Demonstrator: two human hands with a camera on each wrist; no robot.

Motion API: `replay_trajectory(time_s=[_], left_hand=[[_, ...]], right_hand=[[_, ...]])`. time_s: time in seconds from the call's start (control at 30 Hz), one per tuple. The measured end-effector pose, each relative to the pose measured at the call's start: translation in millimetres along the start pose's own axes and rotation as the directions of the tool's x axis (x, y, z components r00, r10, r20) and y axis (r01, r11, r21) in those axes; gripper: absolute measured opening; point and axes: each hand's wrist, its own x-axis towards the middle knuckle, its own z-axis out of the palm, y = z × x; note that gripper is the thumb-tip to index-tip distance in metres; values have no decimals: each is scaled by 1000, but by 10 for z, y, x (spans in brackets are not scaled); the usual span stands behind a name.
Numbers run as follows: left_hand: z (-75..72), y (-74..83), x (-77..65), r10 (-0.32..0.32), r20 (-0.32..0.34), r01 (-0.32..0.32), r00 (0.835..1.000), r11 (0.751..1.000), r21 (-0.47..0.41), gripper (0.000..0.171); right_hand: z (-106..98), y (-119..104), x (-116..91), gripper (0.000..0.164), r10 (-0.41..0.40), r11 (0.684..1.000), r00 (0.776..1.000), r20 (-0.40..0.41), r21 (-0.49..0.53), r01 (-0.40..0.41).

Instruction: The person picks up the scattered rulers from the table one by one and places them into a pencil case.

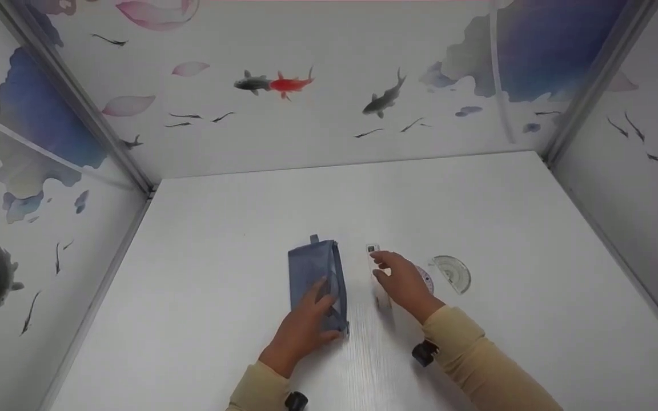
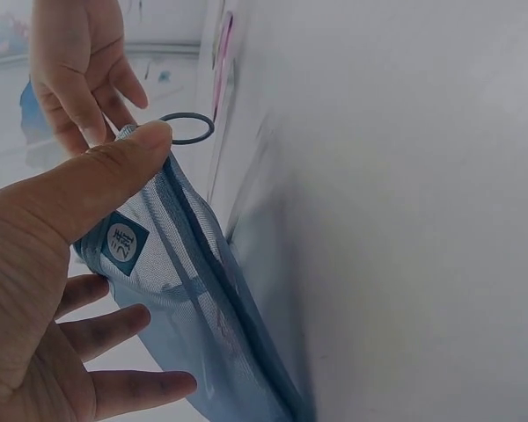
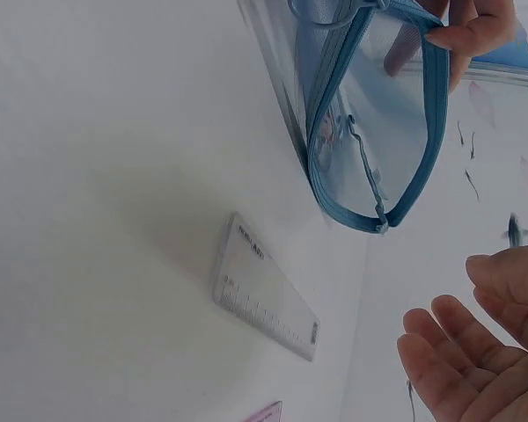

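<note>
On white table, blue mesh pouch, unzipped

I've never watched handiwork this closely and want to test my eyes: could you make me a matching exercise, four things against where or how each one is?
1) pouch
2) ruler
3) protractor
4) right grip

A) farthest right of the four, head view
B) bare, holding nothing
C) blue, held by the left grip
D) long, clear, just right of the pouch

Pairs: 1-C, 2-D, 3-A, 4-B
</note>
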Motion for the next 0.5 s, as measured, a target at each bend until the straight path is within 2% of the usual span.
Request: replay_trajectory(time_s=[0.17,0.5], left_hand=[[-10,9,-2,7,-6,-7,1000,1000,-3,67],[19,9,7,14,-9,-14,1000,999,36,65]], right_hand=[[-78,53,-47,38,-24,996,999,-24,-82,22],[-246,135,-113,39,-78,986,996,-53,-152,69]])
